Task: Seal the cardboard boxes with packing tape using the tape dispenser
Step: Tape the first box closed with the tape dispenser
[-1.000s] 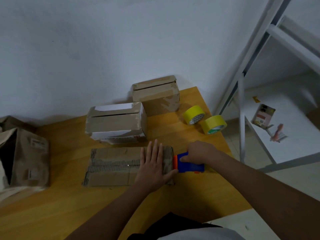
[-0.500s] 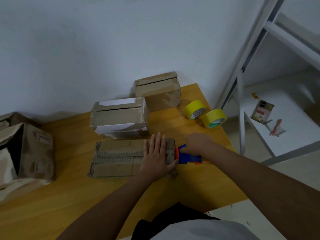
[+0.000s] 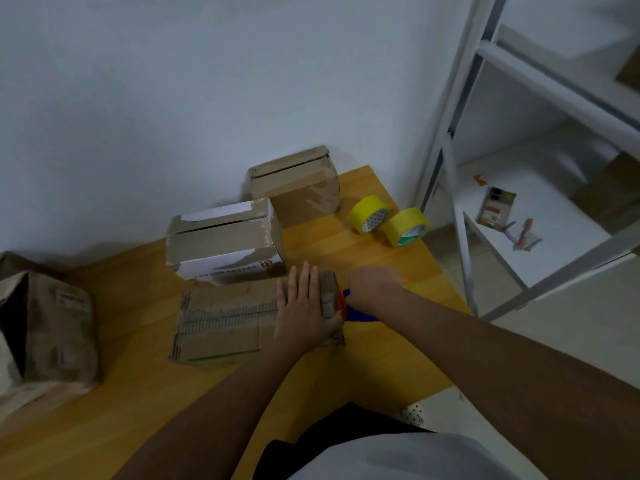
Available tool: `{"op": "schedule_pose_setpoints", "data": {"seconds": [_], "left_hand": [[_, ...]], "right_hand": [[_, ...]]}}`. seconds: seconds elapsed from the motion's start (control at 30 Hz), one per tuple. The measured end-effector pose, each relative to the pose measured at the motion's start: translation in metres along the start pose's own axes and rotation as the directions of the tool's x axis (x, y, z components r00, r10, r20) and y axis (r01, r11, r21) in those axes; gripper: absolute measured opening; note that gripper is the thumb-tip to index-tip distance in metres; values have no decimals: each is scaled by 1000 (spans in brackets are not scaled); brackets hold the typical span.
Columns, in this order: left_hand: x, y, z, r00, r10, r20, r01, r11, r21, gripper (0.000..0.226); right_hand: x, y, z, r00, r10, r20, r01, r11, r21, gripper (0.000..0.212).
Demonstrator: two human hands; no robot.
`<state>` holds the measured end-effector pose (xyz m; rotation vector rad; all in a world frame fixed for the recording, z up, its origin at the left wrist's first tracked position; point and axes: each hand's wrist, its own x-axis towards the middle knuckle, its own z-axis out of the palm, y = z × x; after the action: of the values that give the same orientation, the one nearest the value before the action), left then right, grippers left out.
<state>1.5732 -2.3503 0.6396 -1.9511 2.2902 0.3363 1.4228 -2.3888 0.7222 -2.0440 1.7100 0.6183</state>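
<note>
Cardboard flat box (image 3: 225, 320) under my flat, pressing left hand (image 3: 304, 306) — right hand (image 3: 375, 289) grips the tape dispenser (image 3: 356, 311) at its end; the two boxes (image 3: 225, 237) behind look unsealed.

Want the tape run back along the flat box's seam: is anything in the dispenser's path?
Yes. The left hand lies flat on the flat box at its right end, directly beside the tape dispenser that the blurred right hand holds. Beyond it the seam is bare.

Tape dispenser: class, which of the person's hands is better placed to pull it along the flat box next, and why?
The right hand. It already grips the tape dispenser at the flat box's right end, though it is blurred. The left hand lies flat on the box, pressing it down.
</note>
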Motion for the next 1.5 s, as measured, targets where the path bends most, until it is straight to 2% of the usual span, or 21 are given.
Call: {"op": "schedule_pose_setpoints", "data": {"seconds": [0.07, 0.13, 0.23, 0.33, 0.43, 0.5, 0.57, 0.67, 0.77, 0.83, 0.9, 0.97, 1.03, 1.1, 1.17, 1.23, 1.33, 1.4, 1.47, 1.5], "left_hand": [[-1, 1, 1, 1000, 17, 7, -17, 1000, -7, 107], [0, -3, -2, 999, 41, -1, -41, 999, -13, 107], [-7, -17, -2, 995, 100, 14, -100, 995, 11, 106], [-14, -31, -2, 990, 135, 35, -137, 989, 52, 106], [-17, -33, -3, 989, 139, 48, -143, 986, 83, 106], [-18, -27, -5, 990, 141, 11, -142, 988, 57, 104], [-21, -20, -5, 992, 120, -37, -120, 993, -1, 101], [-35, -16, 2, 999, 9, -44, -13, 996, -94, 101], [-50, -24, 7, 998, -68, -17, 66, 993, -101, 104], [-60, -33, 8, 997, -78, -25, 75, 993, -86, 106], [-72, -42, 9, 993, -110, -34, 106, 988, -108, 109], [-83, -50, 12, 987, -157, -24, 153, 979, -132, 112], [-91, -57, 13, 986, -168, -10, 165, 976, -140, 112], [-95, -64, 15, 991, -136, 6, 135, 983, -120, 111], [-97, -73, 16, 995, -95, 10, 96, 992, -85, 108], [-99, -85, 18, 997, -75, 15, 75, 996, -44, 106], [-103, -99, 19, 998, -58, 33, 60, 998, -35, 105], [-105, -112, 17, 998, -21, 52, 23, 999, -43, 105], [-110, -131, 11, 997, 38, 70, -36, 999, -31, 106], [-114, -142, 7, 995, 73, 75, -71, 997, -20, 106]], "right_hand": [[1, -6, 20, 999, 17, 38, -17, 1000, -3, 12], [1, -2, 32, 996, 35, 81, -39, 998, 56, 22], [3, 16, 29, 995, 49, 88, -53, 998, 39, 34], [14, 39, 15, 997, 69, -18, -68, 996, 51, 41], [19, 59, 14, 968, 87, -234, -72, 995, 74, 42], [22, 66, 28, 951, 70, -301, -65, 998, 25, 58], [28, 64, 50, 974, 31, -226, -33, 999, -7, 68], [35, 57, 83, 992, -35, -124, 35, 999, -3, 67], [32, 57, 100, 990, -90, -106, 96, 994, 60, 70], [28, 59, 100, 966, -77, -246, 87, 996, 32, 64], [22, 53, 99, 901, -114, -418, 150, 987, 55, 46], [13, 32, 99, 871, -149, -468, 319, 896, 310, 26], [-1, -1, 98, 901, -266, -344, 427, 687, 588, 25], [-11, -35, 101, 909, -383, -162, 378, 597, 708, 33], [-8, -62, 111, 921, -385, -50, 289, 594, 751, 32], [-1, -81, 125, 931, -364, -17, 244, 588, 771, 39], [8, -98, 139, 906, -424, 2, 277, 595, 755, 55], [13, -101, 146, 900, -432, 56, 265, 646, 716, 48], [18, -99, 151, 938, -340, 60, 209, 698, 685, 38], [16, -99, 149, 973, -231, 25, 149, 702, 697, 34]]}}
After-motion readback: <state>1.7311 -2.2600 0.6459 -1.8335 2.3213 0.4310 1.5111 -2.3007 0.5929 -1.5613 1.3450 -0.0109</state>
